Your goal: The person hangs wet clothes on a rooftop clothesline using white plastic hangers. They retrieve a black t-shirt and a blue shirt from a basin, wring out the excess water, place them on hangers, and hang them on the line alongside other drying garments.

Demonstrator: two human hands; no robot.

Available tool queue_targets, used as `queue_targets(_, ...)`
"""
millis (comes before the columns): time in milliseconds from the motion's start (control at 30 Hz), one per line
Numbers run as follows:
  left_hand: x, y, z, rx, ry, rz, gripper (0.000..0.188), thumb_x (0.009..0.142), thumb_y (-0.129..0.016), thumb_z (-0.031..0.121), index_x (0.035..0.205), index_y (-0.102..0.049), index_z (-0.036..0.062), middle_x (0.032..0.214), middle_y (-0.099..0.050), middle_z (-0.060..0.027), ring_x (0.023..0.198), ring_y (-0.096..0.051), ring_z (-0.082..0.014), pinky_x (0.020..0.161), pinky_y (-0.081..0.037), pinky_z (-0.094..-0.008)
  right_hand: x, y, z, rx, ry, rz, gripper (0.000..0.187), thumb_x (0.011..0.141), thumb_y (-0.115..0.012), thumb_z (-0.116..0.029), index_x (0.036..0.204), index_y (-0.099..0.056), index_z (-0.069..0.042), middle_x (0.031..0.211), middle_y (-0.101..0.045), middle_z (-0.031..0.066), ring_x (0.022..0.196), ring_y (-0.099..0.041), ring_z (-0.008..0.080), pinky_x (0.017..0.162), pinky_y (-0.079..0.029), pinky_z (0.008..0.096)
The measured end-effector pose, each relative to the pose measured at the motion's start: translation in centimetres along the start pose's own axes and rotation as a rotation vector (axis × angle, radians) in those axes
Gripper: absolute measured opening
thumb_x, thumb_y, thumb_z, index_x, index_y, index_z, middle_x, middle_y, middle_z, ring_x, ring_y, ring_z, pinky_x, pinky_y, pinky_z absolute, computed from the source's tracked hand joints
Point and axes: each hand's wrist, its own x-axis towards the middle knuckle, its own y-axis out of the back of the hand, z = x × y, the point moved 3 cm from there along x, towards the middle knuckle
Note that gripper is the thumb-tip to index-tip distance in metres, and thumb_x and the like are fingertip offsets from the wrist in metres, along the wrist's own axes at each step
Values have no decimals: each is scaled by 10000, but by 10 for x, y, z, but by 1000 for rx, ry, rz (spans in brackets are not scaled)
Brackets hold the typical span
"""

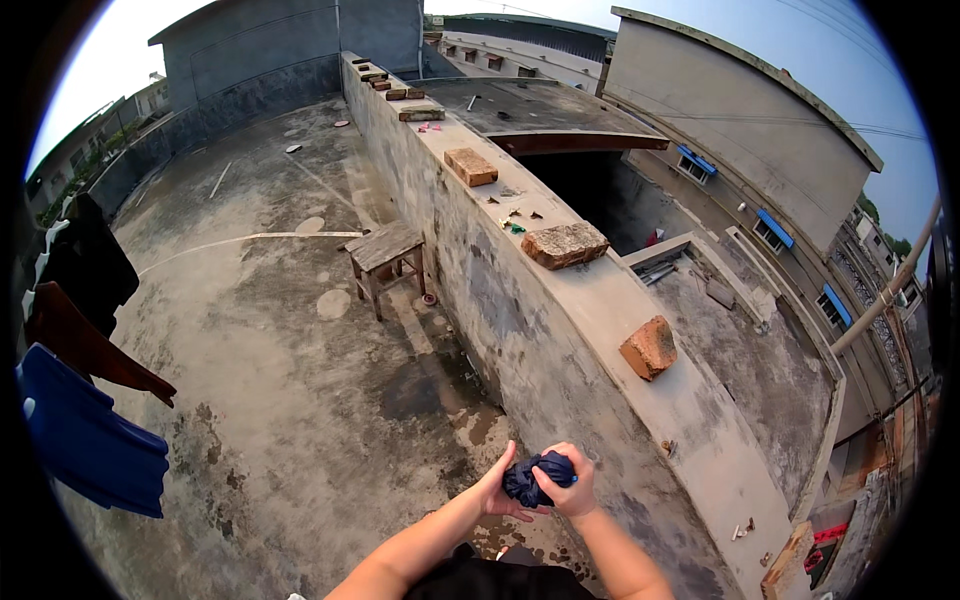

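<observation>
A bunched-up dark navy cloth is in front of my body, beside the wall. My right hand has its fingers wrapped round the cloth from the right. On the other side, my left hand is held against or very near it, thumb up and fingers stretched out. Whether the left palm presses on the cloth is hard to make out. The cloth is crumpled into a ball, so its kind of garment does not show.
A low concrete wall runs along my right, with several bricks on top, the nearest a broken orange brick. A wooden stool stands against it. Dark clothes and a blue garment hang at the left.
</observation>
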Motion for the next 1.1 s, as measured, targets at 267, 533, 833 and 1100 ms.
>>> queue_targets(267, -41, -12, 56, -56, -603, 69, 319, 839, -626, 161, 1094, -554, -18, 1077, -654, -120, 987, -633, -235, 911, -490, -337, 11, -44, -1, 449, -41, 387, 293, 827, -679, -275, 856, -494, -50, 814, -552, 84, 722, -555, 174, 716, -488, 349)
queue_targets(533, -108, -98, 90, 1528, -1590, 209, 374, 587, -670, 1, 954, -640, 67, 935, -643, -83, 823, -627, -257, 742, -509, -351, 23, -95, 72, 1213, -953, 370, 267, 937, -510, -356, 832, -532, -112, 815, -567, 40, 792, -573, 179, 668, -476, 321)
queue_targets(833, -101, -91, 75, 2435, -1788, -413, 203, 665, -582, 224, 792, -554, 69, 788, -519, -53, 728, -537, -221, 690, -461, -321, 96, -103, 49, 816, -1341, -311, 212, 864, -637, -214, 792, -523, -50, 674, -547, 55, 595, -521, 127, 526, -432, 268)
queue_targets(1100, -50, -61, 75, 2872, -1789, -408, 143, 673, -561, 249, 656, -588, 110, 707, -564, -37, 699, -564, -212, 626, -450, -354, 130, -107, 47, -25, -859, -380, 308, 723, -759, -295, 703, -596, -34, 638, -600, 64, 529, -543, 154, 537, -467, 307)
